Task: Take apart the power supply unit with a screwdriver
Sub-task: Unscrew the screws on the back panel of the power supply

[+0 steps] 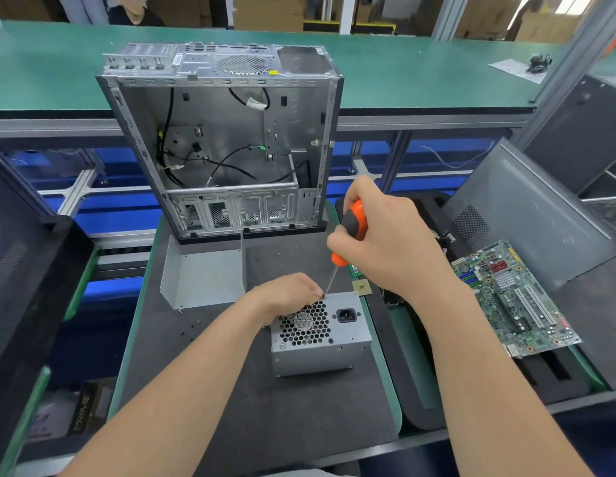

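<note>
The grey metal power supply unit [329, 349] stands on the dark mat in front of me, its honeycomb fan grille and power socket facing up. My left hand [289, 292] grips the unit's far left top edge, fingers curled over the grille. My right hand [385, 235] holds the orange and black screwdriver [351, 232] tilted, its tip on the unit's top edge beside my left fingers. The screw under the tip is hidden.
An emptied computer case [227, 142] stands upright behind the unit. A bent metal cover [203, 277] lies left of it, with several loose screws [191, 327] on the mat. A motherboard [516, 297] and a grey side panel [533, 215] lie to the right.
</note>
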A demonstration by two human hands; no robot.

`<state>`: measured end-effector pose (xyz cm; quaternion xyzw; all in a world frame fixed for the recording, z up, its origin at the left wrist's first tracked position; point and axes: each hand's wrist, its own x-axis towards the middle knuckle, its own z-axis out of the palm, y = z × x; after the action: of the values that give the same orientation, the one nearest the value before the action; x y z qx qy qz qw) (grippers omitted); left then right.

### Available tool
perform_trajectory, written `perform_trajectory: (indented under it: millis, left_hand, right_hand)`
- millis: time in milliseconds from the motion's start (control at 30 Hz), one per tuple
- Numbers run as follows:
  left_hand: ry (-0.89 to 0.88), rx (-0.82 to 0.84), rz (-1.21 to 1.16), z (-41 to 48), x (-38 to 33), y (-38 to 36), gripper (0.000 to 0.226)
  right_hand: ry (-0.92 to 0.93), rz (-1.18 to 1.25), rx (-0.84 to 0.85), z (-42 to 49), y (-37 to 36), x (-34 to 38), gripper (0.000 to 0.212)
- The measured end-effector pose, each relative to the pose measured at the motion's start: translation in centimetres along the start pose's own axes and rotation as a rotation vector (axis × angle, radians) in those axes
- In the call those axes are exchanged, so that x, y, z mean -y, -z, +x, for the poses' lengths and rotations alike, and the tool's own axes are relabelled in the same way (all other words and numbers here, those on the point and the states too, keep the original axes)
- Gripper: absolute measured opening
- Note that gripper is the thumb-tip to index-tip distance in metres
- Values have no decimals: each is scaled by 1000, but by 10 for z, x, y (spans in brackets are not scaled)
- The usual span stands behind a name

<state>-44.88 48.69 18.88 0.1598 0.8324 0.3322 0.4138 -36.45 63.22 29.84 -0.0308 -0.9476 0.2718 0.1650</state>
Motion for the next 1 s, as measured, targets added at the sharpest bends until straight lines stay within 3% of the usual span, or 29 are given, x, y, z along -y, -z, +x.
perform_trajectory:
  millis: [67, 133, 200, 267, 367, 533, 667, 733, 800, 900, 1000]
  left_hand:
    - [-2, -3, -11, -1, 1, 0, 36]
    - [-32, -10, 24, 1, 4, -3, 38]
    - [-33, -23, 29, 2, 7, -4, 38]
    - [-37, -37, 18, 1, 7, -5, 36]
    - [-52, -56, 8, 2, 7, -7, 34]
    - [-64, -96, 56, 3, 5, -9, 32]
    - [-60, -90, 75, 3, 6, -8, 32]
    - [-61, -92, 96, 4, 7, -10, 31]
    - [-66, -108, 138, 4, 9, -12, 26]
    - [-84, -151, 268, 4, 13, -16, 22]
    - [-113, -204, 346, 4, 16, -20, 31]
  right_hand:
    - [-7, 6, 65, 4, 3, 0, 21]
    - [-9, -154, 24, 8, -1, 2, 25]
    - [-16, -355, -100, 13, -7, 8, 48]
    - [-44, -396, -123, 20, -11, 15, 61]
    - [-72, -278, 71, 30, -6, 15, 53]
    - [36, -86, 371, 32, 12, 14, 13]
    - [46, -120, 493, 37, 27, 14, 22]
    - [51, -166, 470, 36, 28, 15, 22]
    - [50, -311, 327, 35, 20, 16, 20]
    - [-90, -606, 63, 34, 0, 26, 63]
    - [-139, -559, 63, 35, -10, 30, 55]
